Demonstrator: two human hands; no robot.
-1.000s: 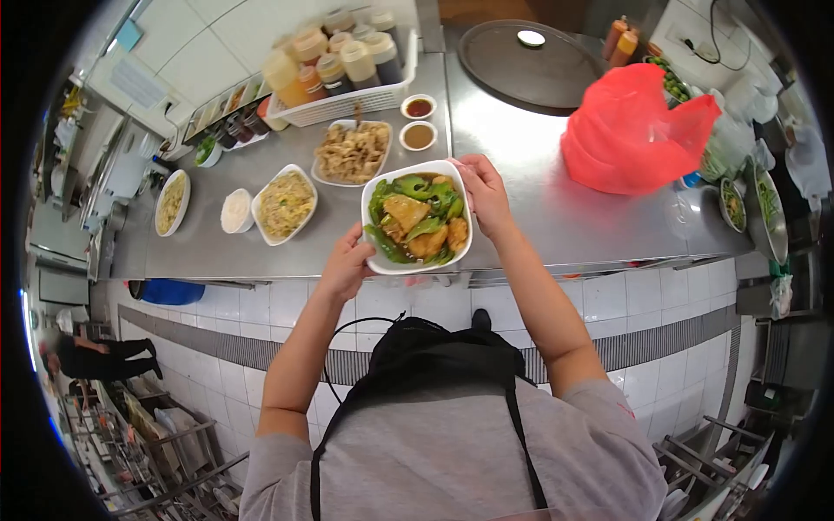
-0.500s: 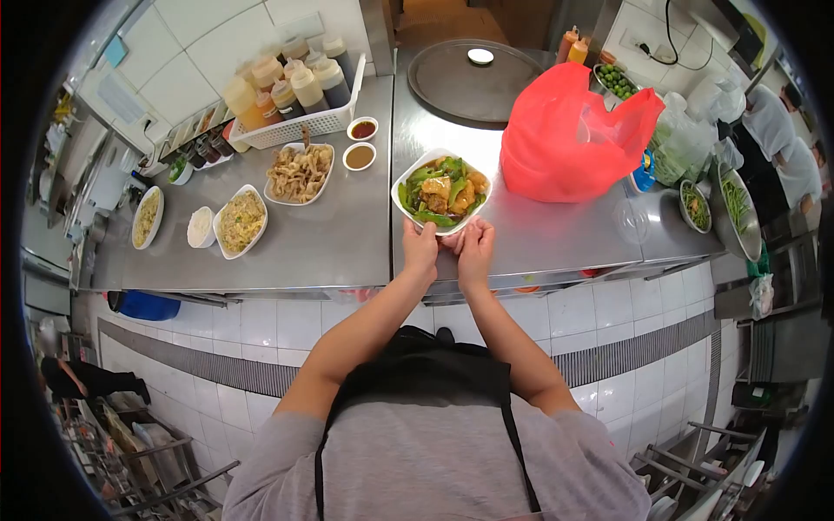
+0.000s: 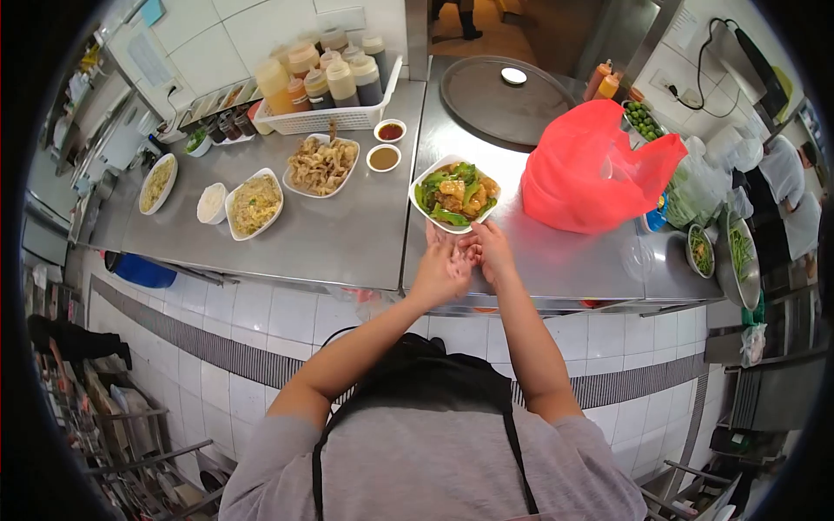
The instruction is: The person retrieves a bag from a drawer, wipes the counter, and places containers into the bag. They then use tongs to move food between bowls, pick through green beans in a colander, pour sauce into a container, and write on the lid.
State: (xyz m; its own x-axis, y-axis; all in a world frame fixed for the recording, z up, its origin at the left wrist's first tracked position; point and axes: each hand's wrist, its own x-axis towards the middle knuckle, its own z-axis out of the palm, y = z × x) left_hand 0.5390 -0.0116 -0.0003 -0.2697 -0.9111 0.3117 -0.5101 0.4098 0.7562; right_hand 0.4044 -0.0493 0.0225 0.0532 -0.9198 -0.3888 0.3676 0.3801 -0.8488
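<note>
A white square bowl point(image 3: 413, 205) of glazed brown chunks and green pepper pieces stands before me on the steel counter. Just below its near edge is my left hand point(image 3: 441, 276), with bent fingers gathered close to the right hand. My right hand point(image 3: 492, 253) has its fingertips right at the bowl's near rim, the other fingers curled inward. Between the hands shows something pinkish and wrinkled that I cannot make out. Left of the bowl sit a dish of fried brown pieces point(image 3: 323, 165), a saucer of brown sauce point(image 3: 383, 157) and one of red sauce point(image 3: 390, 131).
A red plastic bag point(image 3: 591, 169) stands right of the bowl, below a round dark tray point(image 3: 486, 108). Sauce bottles fill a white basket point(image 3: 334, 120). Fried rice point(image 3: 254, 206) and a white cup point(image 3: 211, 204) are further left. Metal bowls of greens point(image 3: 740, 260) line the right.
My left hand has come off the bowl's rim and drawn back below it, turning over. My right hand stays by the near edge. The view has shifted slightly.
</note>
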